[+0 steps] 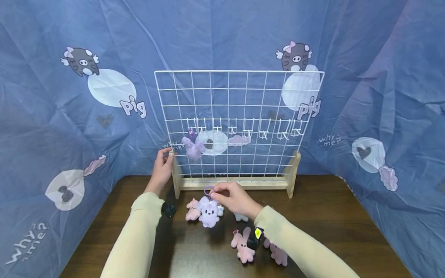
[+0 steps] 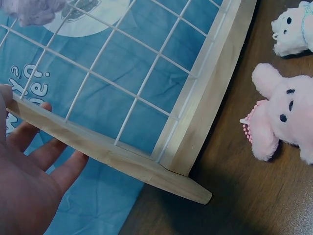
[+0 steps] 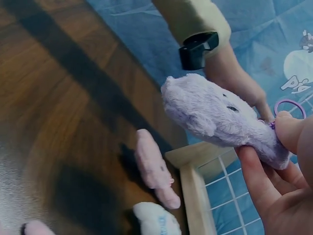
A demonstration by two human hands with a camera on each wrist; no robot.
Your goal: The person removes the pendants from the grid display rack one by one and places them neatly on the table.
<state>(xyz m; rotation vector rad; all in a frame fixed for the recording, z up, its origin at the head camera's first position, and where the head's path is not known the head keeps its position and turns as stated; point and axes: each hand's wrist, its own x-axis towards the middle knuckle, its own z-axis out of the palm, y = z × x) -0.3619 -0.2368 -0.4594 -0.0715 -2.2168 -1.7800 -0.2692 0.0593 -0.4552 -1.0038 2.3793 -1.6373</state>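
A lilac plush dog keychain (image 1: pixel 209 215) hangs from my right hand (image 1: pixel 234 197), which pinches it at the top beside its purple ring (image 3: pixel 289 104). It is held above the table, in front of a white wire grid rack (image 1: pixel 240 71). My left hand (image 1: pixel 162 170) grips the rack's left wooden upright (image 2: pixel 98 142), thumb on the near side and fingers behind the wood. Another purple plush (image 1: pixel 193 150) hangs from the leftmost part of the grid's row of white hooks (image 1: pixel 263 134).
On the dark wooden table (image 1: pixel 330 231) lie a pink plush (image 1: pixel 192 213), a white plush (image 2: pixel 288 32) and a pink long-eared plush (image 1: pixel 245 249). Under my right arm are another pink plush (image 1: pixel 279 255) and a pale blue one (image 1: pixel 241 217), both partly hidden. Blue printed cloth (image 1: pixel 243 34) surrounds the table.
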